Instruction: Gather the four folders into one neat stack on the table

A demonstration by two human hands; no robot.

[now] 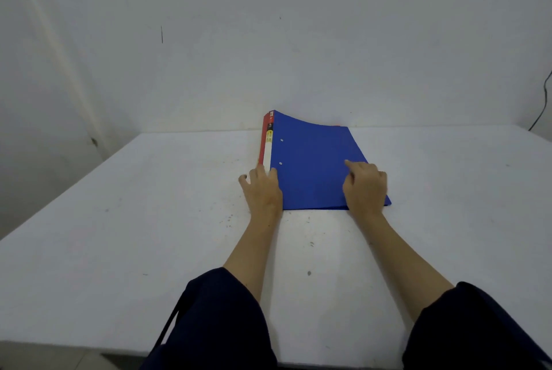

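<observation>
A stack of folders lies on the white table (119, 235), near its far edge. The top one is a blue folder (310, 160) with two rivets near its spine and a curled-up far edge. Under it a red folder (264, 142) shows along the left side, with a labelled spine strip. How many folders lie beneath is hidden. My left hand (263, 190) rests flat against the stack's near-left corner, fingers along the spine. My right hand (365, 187) lies on the blue cover near its near-right corner, fingers loosely curled and the index finger stretched out on the cover.
A white wall stands right behind the table's far edge. A dark cable (542, 101) hangs at the far right. Dark sleeves cover both forearms near the bottom of the view. The tabletop bears small marks and specks.
</observation>
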